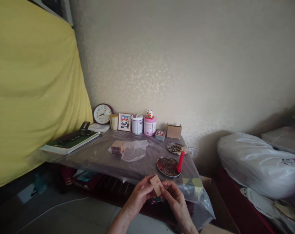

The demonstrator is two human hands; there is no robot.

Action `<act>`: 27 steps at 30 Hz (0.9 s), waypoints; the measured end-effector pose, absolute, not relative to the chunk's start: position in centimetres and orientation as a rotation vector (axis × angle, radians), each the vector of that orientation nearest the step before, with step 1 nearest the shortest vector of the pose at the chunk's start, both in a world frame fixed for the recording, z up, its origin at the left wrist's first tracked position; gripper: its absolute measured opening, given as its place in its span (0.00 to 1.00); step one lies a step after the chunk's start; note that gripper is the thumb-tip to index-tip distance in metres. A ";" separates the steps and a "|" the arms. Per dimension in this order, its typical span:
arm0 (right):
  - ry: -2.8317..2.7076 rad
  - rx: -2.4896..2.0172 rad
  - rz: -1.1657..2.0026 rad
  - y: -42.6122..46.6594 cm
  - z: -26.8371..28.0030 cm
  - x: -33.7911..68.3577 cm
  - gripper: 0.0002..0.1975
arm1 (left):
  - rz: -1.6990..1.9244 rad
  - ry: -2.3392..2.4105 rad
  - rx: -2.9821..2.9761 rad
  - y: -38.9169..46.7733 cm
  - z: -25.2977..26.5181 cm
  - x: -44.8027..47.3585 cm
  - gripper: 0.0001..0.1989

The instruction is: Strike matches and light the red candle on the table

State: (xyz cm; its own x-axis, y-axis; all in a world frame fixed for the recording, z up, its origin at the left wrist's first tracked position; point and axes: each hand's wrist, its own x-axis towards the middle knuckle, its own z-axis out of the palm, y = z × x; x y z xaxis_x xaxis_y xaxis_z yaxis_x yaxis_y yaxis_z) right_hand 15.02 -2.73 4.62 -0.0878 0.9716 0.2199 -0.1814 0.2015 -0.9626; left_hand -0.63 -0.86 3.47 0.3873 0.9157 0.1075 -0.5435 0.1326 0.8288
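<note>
A small tan matchbox (156, 185) with red print is held up between my two hands, just in front of the table's near edge. The fingers of my left hand (142, 189) close on its left side. My right hand (173, 195) pinches its lower right part, thumb on the printed face. Beyond them stands a red candle (180, 162), upright at the right rim of a round metal plate (167, 166) with dark residue. Behind it, a second plate (174, 148) carries many thin sticks that look like matches. A block of wrapped small boxes (117, 147) lies farther left beside crumpled clear plastic (134, 150).
Along the wall stand a clock (103, 113), a yellow cup (114, 122), a panda picture (124, 122), two tins (137, 124), a card box (160, 135) and an open carton (174, 131). A green book (70, 141) lies left. White bags (257, 162) sit right.
</note>
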 end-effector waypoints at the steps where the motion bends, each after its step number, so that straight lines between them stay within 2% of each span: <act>1: -1.249 -0.870 1.227 -2.9 4.8 14.9 0.10 | 1.134 0.459 0.898 -0.8 3.3 -0.6 0.19; 7: -1.381 -0.899 1.162 -3.4 5.1 14.8 0.10 | 1.150 0.346 0.808 -0.8 3.1 -0.5 0.18; 16: -1.798 -1.008 0.503 -4.0 4.4 15.1 0.11 | 1.152 0.281 0.712 -0.7 3.2 -0.3 0.14; 27: -1.966 -0.983 0.183 -3.4 3.7 15.0 0.11 | 1.187 0.325 0.673 -1.0 3.6 0.3 0.11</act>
